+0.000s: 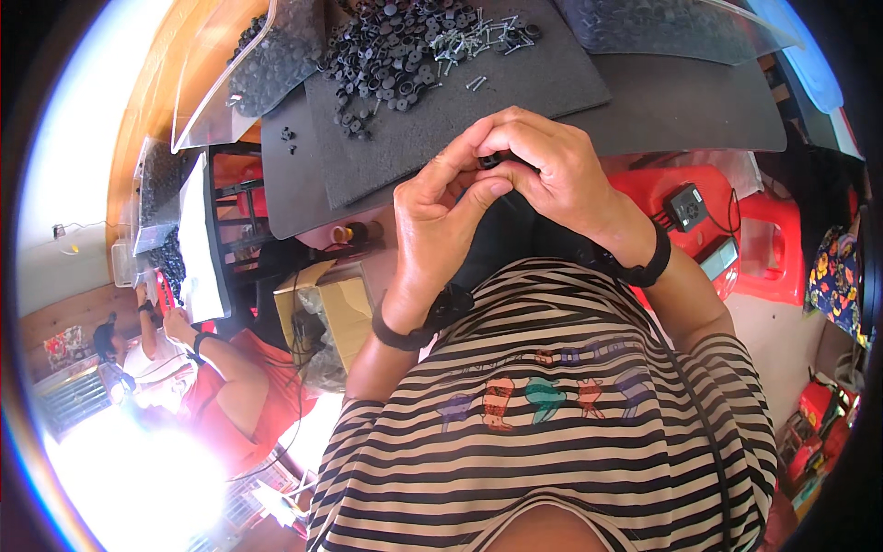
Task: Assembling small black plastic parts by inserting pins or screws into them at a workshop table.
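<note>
My left hand (440,204) and my right hand (563,175) meet at the near edge of the table, fingers closed together. Between their fingertips sits a small black plastic part (489,161), mostly covered by the fingers, so its exact shape is hidden. Just beyond the hands lies a dark mat (405,147) on the grey-black table (681,106). A heap of small round black plastic caps (386,55) spreads over the mat's far left. Beside that heap lies a pile of silver screws (469,44), with a couple of loose screws (476,84) closer to me.
See-through bins of black parts stand at the far left (221,83) and far right (681,32). On my right, a red stool (782,244) carries a black boxy device (684,208). A cardboard box (342,308) is at left, and another person (221,368) works farther left.
</note>
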Available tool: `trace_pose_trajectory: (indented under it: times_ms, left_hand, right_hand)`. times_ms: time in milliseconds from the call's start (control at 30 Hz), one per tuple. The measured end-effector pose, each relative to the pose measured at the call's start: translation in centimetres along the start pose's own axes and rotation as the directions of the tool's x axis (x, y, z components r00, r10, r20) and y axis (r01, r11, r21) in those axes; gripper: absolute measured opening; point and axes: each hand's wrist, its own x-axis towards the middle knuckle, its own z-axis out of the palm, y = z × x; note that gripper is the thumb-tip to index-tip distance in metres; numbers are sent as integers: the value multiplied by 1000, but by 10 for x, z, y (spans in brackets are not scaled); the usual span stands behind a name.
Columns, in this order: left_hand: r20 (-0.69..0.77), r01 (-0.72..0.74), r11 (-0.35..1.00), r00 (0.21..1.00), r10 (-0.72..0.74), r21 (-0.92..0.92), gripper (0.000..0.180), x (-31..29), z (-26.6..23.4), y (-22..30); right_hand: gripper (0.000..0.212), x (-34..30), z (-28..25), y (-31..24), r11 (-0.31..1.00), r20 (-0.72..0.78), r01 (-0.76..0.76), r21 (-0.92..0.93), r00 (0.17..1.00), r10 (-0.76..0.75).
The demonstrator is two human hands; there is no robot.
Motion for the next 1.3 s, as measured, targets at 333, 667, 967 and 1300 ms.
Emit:
trace_pose_trajectory:
  times_ms: [333,667,967,1300]
  left_hand:
    - [-16,64,981,998,-68,-182,52,3,-4,-1]
    - [44,204,898,978,-203,-391,52,9,-22,2]
    - [90,242,867,970,-226,-436,50,11,-27,-9]
    - [232,330,637,944,-236,-697,54,10,-28,-14]
  right_hand:
    - [25,6,-3,1,997,75,-75,-13,994,76]
    - [27,10,-6,4,994,-6,-39,98,999,40]
    - [30,8,1,-2,996,36,-61,67,998,59]
    - [31,10,3,0,997,23,52,-52,998,-50]
